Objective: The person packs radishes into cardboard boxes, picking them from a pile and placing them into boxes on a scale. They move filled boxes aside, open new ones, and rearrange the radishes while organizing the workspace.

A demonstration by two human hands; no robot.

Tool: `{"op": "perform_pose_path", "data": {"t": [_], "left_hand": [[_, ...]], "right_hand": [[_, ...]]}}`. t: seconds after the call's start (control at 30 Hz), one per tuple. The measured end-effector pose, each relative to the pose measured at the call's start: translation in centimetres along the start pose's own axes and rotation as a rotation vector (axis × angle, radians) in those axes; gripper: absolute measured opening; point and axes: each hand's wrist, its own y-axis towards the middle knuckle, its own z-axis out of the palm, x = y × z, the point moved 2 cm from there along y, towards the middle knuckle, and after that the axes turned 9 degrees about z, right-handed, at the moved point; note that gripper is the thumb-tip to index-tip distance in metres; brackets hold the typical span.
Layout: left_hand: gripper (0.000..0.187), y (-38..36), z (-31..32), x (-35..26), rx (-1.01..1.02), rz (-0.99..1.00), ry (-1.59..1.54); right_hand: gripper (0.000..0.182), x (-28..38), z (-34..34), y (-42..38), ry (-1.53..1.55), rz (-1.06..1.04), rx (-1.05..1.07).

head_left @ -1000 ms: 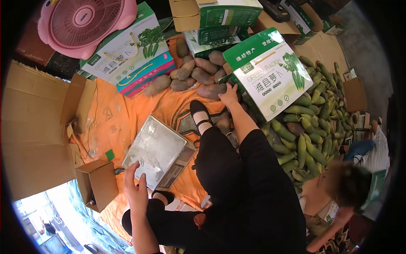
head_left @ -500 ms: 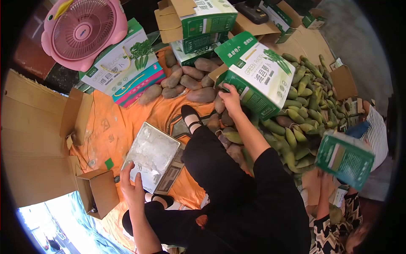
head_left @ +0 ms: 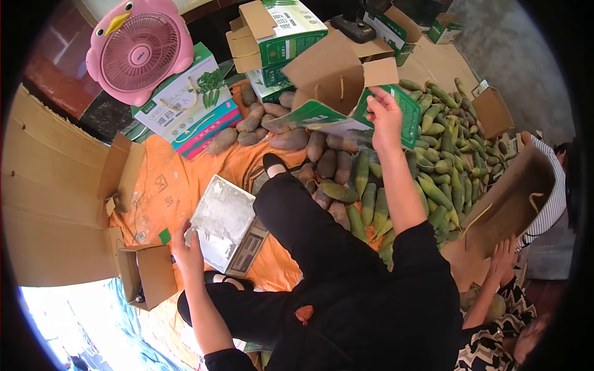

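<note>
My right hand [head_left: 385,117] is at the near edge of a green and white carton [head_left: 337,93], with fingers pinched at its flap. The carton is tilted, and its open top shows a brown inside with rope handles. Just left of the silver-topped scale [head_left: 223,216], my left hand [head_left: 187,246] hangs with its fingers apart, holding nothing. Green radishes [head_left: 451,148] lie in a large pile to the right of the carton, and reddish-brown roots [head_left: 291,139] lie to its left.
A pink fan [head_left: 139,55] stands by a printed carton [head_left: 179,102] at the upper left. Stacked cartons [head_left: 291,40] are behind. At the lower right, a co-worker's hand [head_left: 502,260] is beside an opened carton [head_left: 513,201]. A small brown box [head_left: 148,278] sits left.
The carton at my right hand has turned, so its open inside now shows. My right hand has moved up and right. The co-worker's carton has also turned its open side into view.
</note>
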Motion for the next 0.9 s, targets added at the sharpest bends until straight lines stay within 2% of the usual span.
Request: {"op": "perform_pose_path", "data": {"t": [0.33, 0.4, 0.43, 0.6, 0.63, 0.67, 0.73, 0.77, 0.8, 0.87, 0.9], "left_hand": [[0.034, 0.3, -0.6, 1.3, -0.008, -0.091, -0.129], [0.034, 0.3, -0.8, 1.5, 0.006, -0.130, -0.147], [0.034, 0.2, -1.0, 1.6, -0.037, -0.143, -0.198], [0.035, -0.6, -2.5, 3.5, -0.172, -0.219, -0.447], [0.041, -0.8, -2.8, 4.8, -0.176, -0.246, -0.481], [0.041, -1.0, -3.4, 3.5, -0.175, -0.245, -0.483], [0.049, -1.6, -4.8, 1.2, -0.240, -0.416, -0.525], [0.054, -2.1, -5.2, 1.7, -0.199, -0.420, -0.576], [0.049, -2.4, -5.6, 3.0, -0.130, -0.417, -0.779], [0.037, -3.5, -6.3, 5.2, -0.304, -0.514, -0.781], [0.037, -4.1, -6.9, 5.8, -0.300, -0.513, -0.778]], "right_hand": [[0.018, 4.6, 3.7, -4.9, 0.153, 0.106, 0.191], [0.020, 5.0, 5.3, -5.4, 0.149, 0.145, 0.332], [0.022, 5.5, 6.6, -5.9, 0.145, 0.148, 0.326], [0.028, 6.4, 11.3, -7.2, 0.196, 0.171, 0.624], [0.028, 6.7, 12.5, -8.0, 0.277, 0.198, 0.661], [0.027, 7.2, 13.3, -8.6, 0.264, 0.254, 0.700], [0.025, 6.2, 15.0, -8.8, 0.303, 0.320, 0.777], [0.025, 5.3, 15.6, -8.8, 0.281, 0.384, 0.826], [0.025, 4.6, 16.2, -8.6, 0.260, 0.446, 0.876], [0.022, 3.6, 17.4, -8.9, 0.174, 0.482, 0.879], [0.020, 3.0, 17.9, -9.0, 0.176, 0.508, 0.874]]}}
